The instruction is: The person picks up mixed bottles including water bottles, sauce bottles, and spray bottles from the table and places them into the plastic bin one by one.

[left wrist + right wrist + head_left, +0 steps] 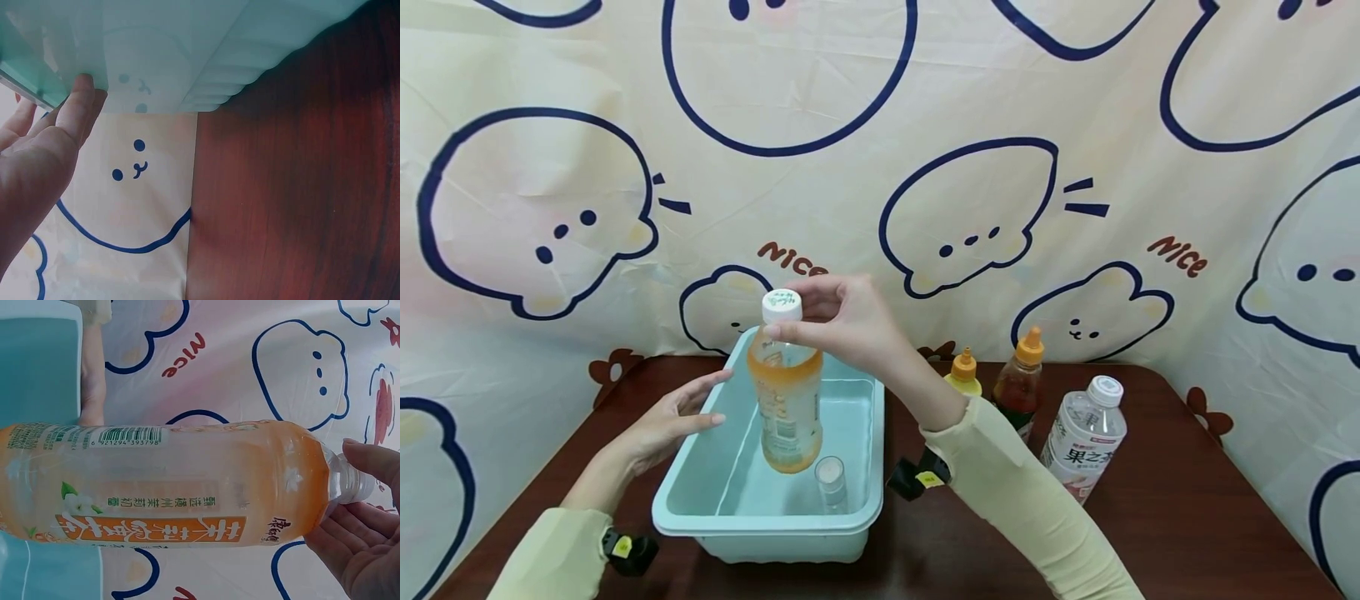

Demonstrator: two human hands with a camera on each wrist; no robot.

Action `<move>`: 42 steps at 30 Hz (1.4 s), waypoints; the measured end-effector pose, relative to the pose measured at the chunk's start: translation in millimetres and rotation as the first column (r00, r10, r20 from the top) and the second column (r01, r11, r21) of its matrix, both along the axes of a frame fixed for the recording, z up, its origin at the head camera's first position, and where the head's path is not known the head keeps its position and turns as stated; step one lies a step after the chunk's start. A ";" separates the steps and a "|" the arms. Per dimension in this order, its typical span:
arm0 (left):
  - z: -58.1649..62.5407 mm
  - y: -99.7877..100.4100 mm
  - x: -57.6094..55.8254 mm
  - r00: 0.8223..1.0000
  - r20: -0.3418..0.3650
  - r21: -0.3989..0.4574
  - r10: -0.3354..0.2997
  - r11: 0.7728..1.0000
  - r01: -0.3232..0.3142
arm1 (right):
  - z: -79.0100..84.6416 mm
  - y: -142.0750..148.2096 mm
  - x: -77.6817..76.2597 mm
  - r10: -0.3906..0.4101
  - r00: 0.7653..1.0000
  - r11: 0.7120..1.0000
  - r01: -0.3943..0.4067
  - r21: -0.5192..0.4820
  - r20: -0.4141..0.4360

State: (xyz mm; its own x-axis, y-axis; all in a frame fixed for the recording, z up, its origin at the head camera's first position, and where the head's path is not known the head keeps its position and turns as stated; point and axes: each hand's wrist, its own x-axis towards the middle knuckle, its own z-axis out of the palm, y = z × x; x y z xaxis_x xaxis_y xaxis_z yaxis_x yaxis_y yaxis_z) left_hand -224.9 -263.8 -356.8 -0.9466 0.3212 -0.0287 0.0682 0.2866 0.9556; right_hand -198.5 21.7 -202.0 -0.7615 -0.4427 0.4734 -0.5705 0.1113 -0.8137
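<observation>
A clear plastic drink bottle [788, 404] with an orange label and a white cap hangs over a light blue plastic bin [775, 527]. My right hand [857, 321] pinches it at the neck just below the cap, thumb on one side and fingers on the other. In the right wrist view the bottle's printed label [150, 528] runs sideways. My left hand [670, 423] holds the bin's left rim, with some digits over the edge and fingers [80, 106] against the outer wall. A small clear bottle [831, 485] with a pale cap stands inside the bin.
On the dark wooden table [1195, 492], right of the bin, stand a yellow squeeze bottle [964, 375], a dark sauce bottle [1019, 379] with an orange nozzle, and a white-capped drink bottle [1084, 437]. A cartoon-printed cloth [820, 200] hangs behind the table.
</observation>
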 end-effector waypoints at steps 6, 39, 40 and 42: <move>0.8 -1.0 0.9 1.000 -0.002 0.001 -0.005 1.000 0.005 | -5.2 -3.8 -0.7 0.009 1.000 1.000 -0.009 0.013 0.015; 1.1 -3.1 0.6 1.000 0.011 -0.001 -0.024 1.000 0.024 | -28.5 -25.6 -1.7 0.017 0.997 0.992 -0.026 0.126 0.070; 1.2 -3.1 0.6 1.000 0.012 0.001 -0.026 1.000 0.026 | -28.8 -26.0 -1.5 0.017 0.997 0.991 -0.026 0.129 0.074; 1.3 -3.2 0.8 0.999 0.015 0.004 -0.029 1.000 0.029 | -29.3 -26.8 -0.9 0.012 0.996 0.990 -0.024 0.136 0.086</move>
